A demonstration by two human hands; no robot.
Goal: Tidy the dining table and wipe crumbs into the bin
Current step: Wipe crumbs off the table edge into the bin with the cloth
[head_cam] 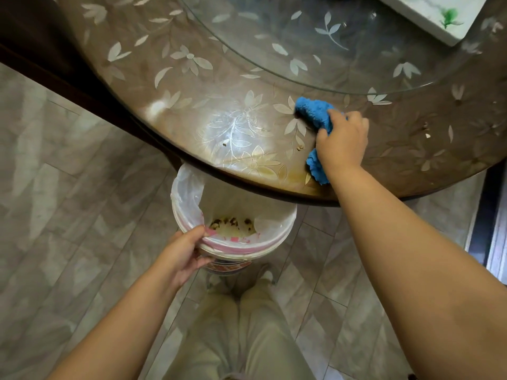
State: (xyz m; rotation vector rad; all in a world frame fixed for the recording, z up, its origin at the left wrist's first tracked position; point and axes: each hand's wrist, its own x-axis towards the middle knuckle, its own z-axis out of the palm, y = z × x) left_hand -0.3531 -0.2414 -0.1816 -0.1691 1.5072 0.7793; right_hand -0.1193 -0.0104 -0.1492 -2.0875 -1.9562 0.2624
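Item: my right hand [341,139], at about two o'clock from my body, fingers clenched over a bunched blue microfibre cloth [315,113] pressed flat on the round dining table [192,86]; the cloth shows past my knuckles at eleven o'clock and again below my wrist at seven o'clock. Item: my left hand [182,253], fingers and thumb gripping the near rim of the bin [241,242], a pale bucket lined with a clear plastic bag [189,193], held just under the table edge at twelve o'clock from my legs; dark scraps lie on its bottom. Item: crumbs on the table, one [224,144] at nine o'clock from the cloth, a pair [301,147] just beside my right thumb, more [426,131] at three o'clock of my right hand. Item: glass turntable [315,50] at the table's centre, twelve o'clock. Item: white box [428,15] with a green print, one o'clock, resting on the glass. Item: grey tiled floor [68,187], beige trousers [247,333] at six o'clock.
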